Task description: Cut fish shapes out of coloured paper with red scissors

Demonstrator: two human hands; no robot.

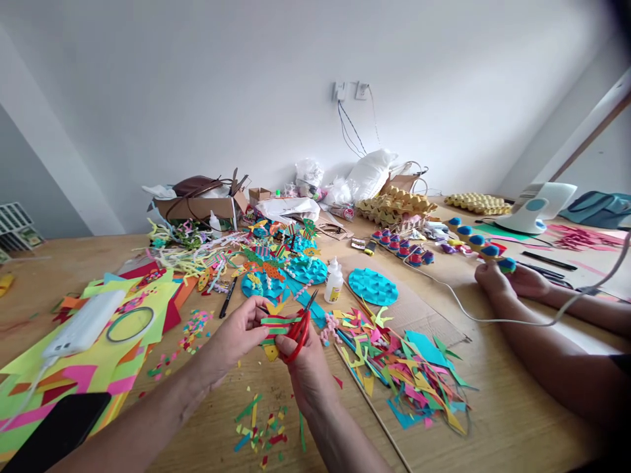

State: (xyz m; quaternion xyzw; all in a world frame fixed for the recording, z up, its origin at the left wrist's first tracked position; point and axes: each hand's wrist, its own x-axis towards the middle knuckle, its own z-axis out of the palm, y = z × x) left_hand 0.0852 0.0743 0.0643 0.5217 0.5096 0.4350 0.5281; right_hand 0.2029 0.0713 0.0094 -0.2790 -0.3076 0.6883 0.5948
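My left hand [240, 336] pinches a paper cutout [275, 323] with green and red stripes and yellow pointed parts, much like a fish. In my right hand [309, 373] are red-handled scissors [298, 340], their dark blades pointing up and away from me. The right thumb also rests at the cutout's right edge. Just beyond my hands stands a white glue bottle [334, 281]. Blue-painted egg-carton pieces [373, 286] lie behind it, some topped with similar colourful paper fish [270, 268]. Small paper snippets [261, 427] are scattered on the table below my hands.
Paper scraps [419, 374] and a thin stick [369, 401] lie to the right. On the left are coloured sheets [123, 374], a white power strip [86, 322] and a black phone [64, 430]. A co-worker's hands [507, 279] hold a painted egg-carton strip [476, 240]; a cable [468, 314] crosses the table.
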